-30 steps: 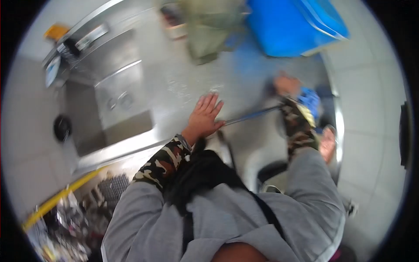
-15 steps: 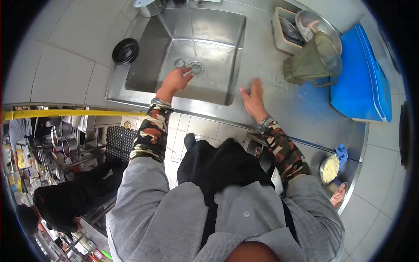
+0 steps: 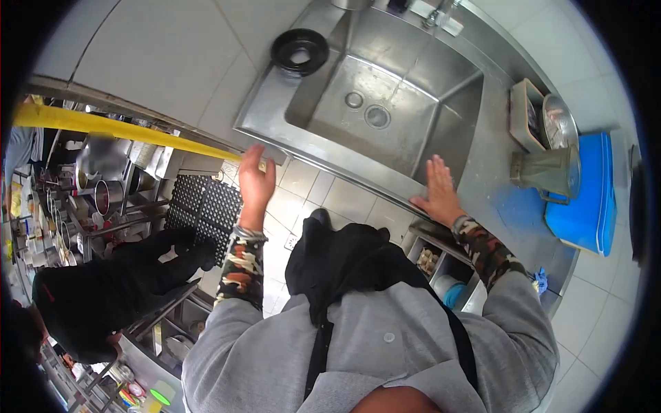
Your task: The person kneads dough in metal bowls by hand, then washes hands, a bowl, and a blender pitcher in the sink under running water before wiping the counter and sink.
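My left hand point(image 3: 256, 180) is raised off the sink's front left corner, near a yellow bar point(image 3: 124, 129). Its fingers are loosely bent and apart, with nothing seen in them. With fingers stretched out, my right hand point(image 3: 442, 194) is at the front right rim of the steel sink point(image 3: 330, 146); whether it touches the metal I cannot tell. On the sink floor are a round drain point(image 3: 377, 117) and a smaller metal ring point(image 3: 354, 100). A tap point(image 3: 432, 18) stands at the back, with a faint line of water below it.
A black round dish point(image 3: 299, 51) sits on the sink's left ledge. Along the right counter stand a blender jug point(image 3: 547, 171), a tub point(image 3: 523, 113), a metal bowl point(image 3: 559, 120) and a blue box point(image 3: 585, 196). A co-worker in black point(image 3: 89, 299) is at lower left.
My left hand has left the drain area and moved out past the sink's front edge. From the right counter, my right hand has come to the sink rim. My view has turned.
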The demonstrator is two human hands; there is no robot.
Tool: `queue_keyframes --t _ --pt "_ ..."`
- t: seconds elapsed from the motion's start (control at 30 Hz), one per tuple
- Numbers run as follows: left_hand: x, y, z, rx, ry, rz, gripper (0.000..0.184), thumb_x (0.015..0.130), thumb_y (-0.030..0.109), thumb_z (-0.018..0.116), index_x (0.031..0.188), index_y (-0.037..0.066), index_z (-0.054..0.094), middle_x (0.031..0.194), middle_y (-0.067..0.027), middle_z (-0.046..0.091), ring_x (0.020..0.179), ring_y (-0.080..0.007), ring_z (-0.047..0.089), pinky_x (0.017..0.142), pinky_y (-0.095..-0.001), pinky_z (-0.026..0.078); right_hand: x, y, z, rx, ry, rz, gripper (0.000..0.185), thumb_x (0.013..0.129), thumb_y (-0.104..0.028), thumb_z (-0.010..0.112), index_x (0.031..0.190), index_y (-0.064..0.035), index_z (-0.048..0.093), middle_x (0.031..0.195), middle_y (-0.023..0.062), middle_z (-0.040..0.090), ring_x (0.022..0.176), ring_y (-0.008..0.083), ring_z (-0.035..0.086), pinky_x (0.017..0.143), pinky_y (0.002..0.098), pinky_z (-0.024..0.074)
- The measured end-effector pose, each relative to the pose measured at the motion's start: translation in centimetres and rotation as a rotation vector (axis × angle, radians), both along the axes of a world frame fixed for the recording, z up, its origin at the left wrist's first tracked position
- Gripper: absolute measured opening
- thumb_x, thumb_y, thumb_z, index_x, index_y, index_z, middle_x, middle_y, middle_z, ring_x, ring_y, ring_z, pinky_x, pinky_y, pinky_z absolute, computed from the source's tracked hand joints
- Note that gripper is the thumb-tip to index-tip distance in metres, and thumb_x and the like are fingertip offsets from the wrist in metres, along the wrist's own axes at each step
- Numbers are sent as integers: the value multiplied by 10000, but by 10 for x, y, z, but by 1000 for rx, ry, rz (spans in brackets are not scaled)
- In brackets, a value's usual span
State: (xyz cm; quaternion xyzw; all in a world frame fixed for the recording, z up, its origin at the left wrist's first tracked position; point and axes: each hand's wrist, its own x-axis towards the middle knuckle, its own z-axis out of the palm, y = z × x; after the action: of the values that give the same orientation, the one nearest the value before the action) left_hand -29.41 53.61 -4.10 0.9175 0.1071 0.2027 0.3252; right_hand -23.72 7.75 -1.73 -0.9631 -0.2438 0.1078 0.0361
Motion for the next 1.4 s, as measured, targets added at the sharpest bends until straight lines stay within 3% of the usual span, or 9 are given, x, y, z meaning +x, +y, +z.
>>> queue_keyframes --t 0.3,0.57,0.63,0.7,0.83,1.07,1.13,1.23,1.4 --pt "18 -44 0 273 241 -26 793 903 505 501 1339 -149 393 1451 -309 319 1417 -440 149 1150 -555 50 102 334 -29 201 280 -299 1115 817 -656 566 1432 151 105 1513 325 141 1421 428 157 1152 452 204" --pt "86 -50 15 488 669 -39 1105 826 720 416 1429 -164 142 1510 -359 86 1429 -460 37 1139 -562 -16 232 215 -42 602 58 -367 731 852 -461 612 1223 155 481 1102 335 600 1084 425 582 917 407 471" --pt "112 -37 -9 515 526 54 1106 824 719 423 1430 -162 142 1514 -352 89 1431 -455 43 1142 -553 -2 272 158 -19 599 92 -634 616 861 -338 654 1306 52 484 1310 188 548 1181 320 536 992 387 414" --pt "138 -31 -26 491 347 217 1101 820 703 457 1437 -150 134 1514 -336 134 1427 -449 101 1152 -531 51 295 122 1 1055 198 -914 442 884 -186 618 1270 -2 505 1182 130 591 1039 278 578 916 404 470" --pt "160 -32 -31 267 143 -129 1033 802 502 649 1453 -110 130 1511 -335 132 1405 -466 160 1147 -540 105 342 78 17 1629 403 -914 209 909 -52 511 1101 3 573 1010 132 599 985 236 603 823 324 509" --pt "217 -25 34 408 -2 -53 1080 647 264 829 1471 6 180 1487 -323 177 1382 -471 203 1142 -547 160 413 100 12 1729 618 -940 190 945 -39 437 1088 23 546 1065 160 612 949 256 630 811 377 549" --pt "228 -23 35 374 -49 -69 954 633 265 833 1424 51 345 1504 -260 216 1387 -453 210 1130 -574 178 411 101 23 1766 705 -891 213 958 -34 406 1113 31 538 1096 180 615 950 275 644 819 389 560" --pt "235 -27 12 476 20 -157 322 688 198 778 968 87 665 1386 -126 463 1356 -440 278 1035 -708 216 412 93 36 1795 601 -1020 228 971 -54 416 1138 37 541 1092 180 629 977 282 647 830 390 563" --pt "289 -97 -1 307 -183 -384 158 726 162 742 830 68 669 1168 -83 618 1248 -396 426 978 -686 296 403 87 63 1783 737 -796 213 962 -60 471 1130 34 561 1066 165 649 972 269 657 817 373 562"
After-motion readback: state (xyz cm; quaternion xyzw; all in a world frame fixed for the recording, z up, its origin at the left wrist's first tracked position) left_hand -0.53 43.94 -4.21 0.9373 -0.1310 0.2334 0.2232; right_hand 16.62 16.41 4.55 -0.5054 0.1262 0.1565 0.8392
